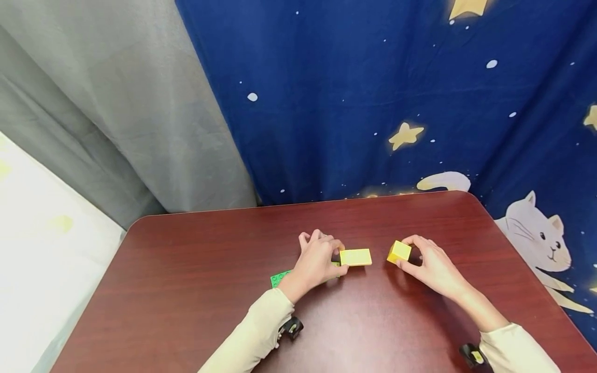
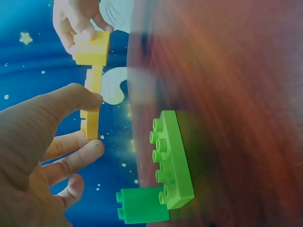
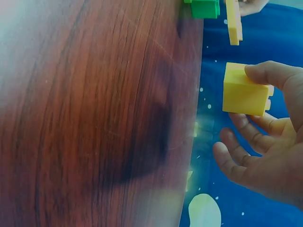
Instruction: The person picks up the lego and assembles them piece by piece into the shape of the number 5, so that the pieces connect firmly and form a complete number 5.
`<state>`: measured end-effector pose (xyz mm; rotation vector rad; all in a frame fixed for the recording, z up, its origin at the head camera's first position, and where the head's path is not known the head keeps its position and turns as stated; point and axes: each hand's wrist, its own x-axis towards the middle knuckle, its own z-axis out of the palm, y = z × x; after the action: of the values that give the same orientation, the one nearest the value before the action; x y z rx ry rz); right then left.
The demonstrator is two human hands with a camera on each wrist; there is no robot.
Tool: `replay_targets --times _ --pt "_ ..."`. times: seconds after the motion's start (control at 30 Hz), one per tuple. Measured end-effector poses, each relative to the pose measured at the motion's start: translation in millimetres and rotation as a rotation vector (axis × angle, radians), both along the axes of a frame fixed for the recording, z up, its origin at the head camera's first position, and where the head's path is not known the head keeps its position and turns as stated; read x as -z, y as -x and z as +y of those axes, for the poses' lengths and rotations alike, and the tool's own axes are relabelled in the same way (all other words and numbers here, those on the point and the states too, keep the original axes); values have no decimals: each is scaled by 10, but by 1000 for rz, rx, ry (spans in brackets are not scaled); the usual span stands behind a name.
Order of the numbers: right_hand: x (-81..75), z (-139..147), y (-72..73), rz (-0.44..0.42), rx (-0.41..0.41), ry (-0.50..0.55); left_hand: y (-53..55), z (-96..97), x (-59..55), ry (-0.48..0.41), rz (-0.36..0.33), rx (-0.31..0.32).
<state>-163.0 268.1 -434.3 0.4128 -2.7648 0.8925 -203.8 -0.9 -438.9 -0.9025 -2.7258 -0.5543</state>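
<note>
My left hand pinches a flat, long yellow brick by its left end, between thumb and fingers, above the table. My right hand grips a blocky yellow brick between thumb and fingers, a short gap to the right of the flat one. In the right wrist view, studs show on the side of this blocky brick nearest the palm. Under my left hand, and partly covered by it in the head view, are a long light green brick and a darker green brick, close together.
The reddish-brown wooden table has rounded far corners. Behind it hang a grey curtain and a blue one with stars and a white cat. Both sleeved wrists carry small black cameras, the left camera low over the table.
</note>
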Motion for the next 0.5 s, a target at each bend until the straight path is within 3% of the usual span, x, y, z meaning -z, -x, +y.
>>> replay_targets --times 0.17,0.5 --pt "2 -24 -63 -14 1 2 -167 -122 2 3 38 7" --pt "-99 -186 -228 -40 -14 -22 -451 -372 34 -1 42 6"
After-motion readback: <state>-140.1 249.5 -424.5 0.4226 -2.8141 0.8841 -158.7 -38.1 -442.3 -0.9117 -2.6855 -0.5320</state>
